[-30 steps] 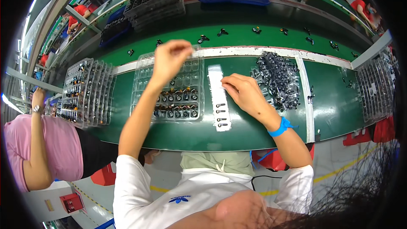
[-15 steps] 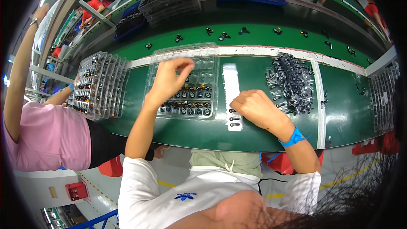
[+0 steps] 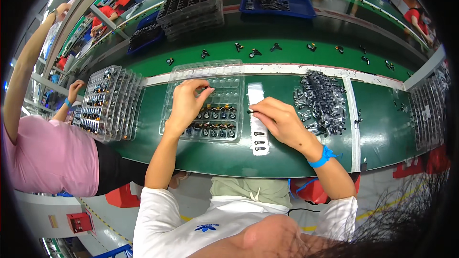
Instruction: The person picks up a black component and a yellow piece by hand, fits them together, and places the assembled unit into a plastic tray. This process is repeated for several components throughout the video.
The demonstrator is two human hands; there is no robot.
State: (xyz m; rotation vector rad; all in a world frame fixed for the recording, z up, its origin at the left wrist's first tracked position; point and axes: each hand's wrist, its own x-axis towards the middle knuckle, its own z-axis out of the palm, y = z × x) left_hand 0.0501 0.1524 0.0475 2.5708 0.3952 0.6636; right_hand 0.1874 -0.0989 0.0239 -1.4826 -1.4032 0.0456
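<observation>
My left hand (image 3: pixel 187 105) is over a clear plastic compartment tray (image 3: pixel 210 68), thumb and forefinger pinching a small black part (image 3: pixel 211 88). The tray's nearer rows hold several small black parts with orange bits (image 3: pixel 217 113). To the right, my right hand (image 3: pixel 283 119) is above a white strip (image 3: pixel 256 93), its fingertips closed on a small black stem-shaped part (image 3: pixel 250 112). Three similar black pieces (image 3: pixel 259 142) lie in a column on the strip's near end. My fingers partly cover both held parts.
Right of the strip lies a heap of bagged black parts (image 3: pixel 322 105). Stacked clear trays stand at left (image 3: pixel 103 100) and far right (image 3: pixel 430 114). Beyond a white ledge (image 3: pixel 287 69), loose parts lie on a green belt (image 3: pixel 287 55). A person in pink (image 3: pixel 57 155) works at my left.
My left hand has turned so that a black part shows in its pinch. My right hand has lifted and its fingers now point left, showing a black part. The whole view has shifted slightly.
</observation>
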